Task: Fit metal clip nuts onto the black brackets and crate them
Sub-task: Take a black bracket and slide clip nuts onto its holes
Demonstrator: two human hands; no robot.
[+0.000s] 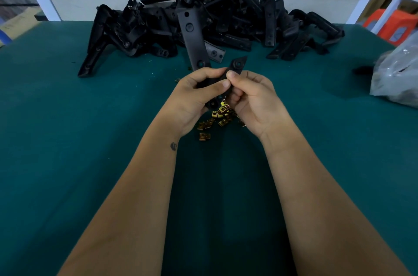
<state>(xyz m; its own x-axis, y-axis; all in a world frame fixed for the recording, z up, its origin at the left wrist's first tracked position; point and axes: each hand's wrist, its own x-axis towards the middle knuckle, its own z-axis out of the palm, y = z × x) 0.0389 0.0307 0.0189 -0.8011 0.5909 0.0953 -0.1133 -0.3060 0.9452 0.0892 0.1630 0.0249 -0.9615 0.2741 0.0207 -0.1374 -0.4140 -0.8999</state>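
Both hands hold one black plastic bracket above the green-covered table point(67, 117).

The left hand point(192, 99) curls round the flat black bracket point(235, 67); the right hand point(253, 99) pinches it, perhaps also a nut. Small brass-coloured metal clip nuts point(217, 117) lie beneath; the heap of black brackets point(203, 22) sits behind.

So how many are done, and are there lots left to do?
Nothing finished shows, and no crate is in view. Right now the left hand and right hand both grip one black bracket above the loose gold clips. Whether a clip is on it is hidden. Left to do: the big pile of brackets at the back of the green table.
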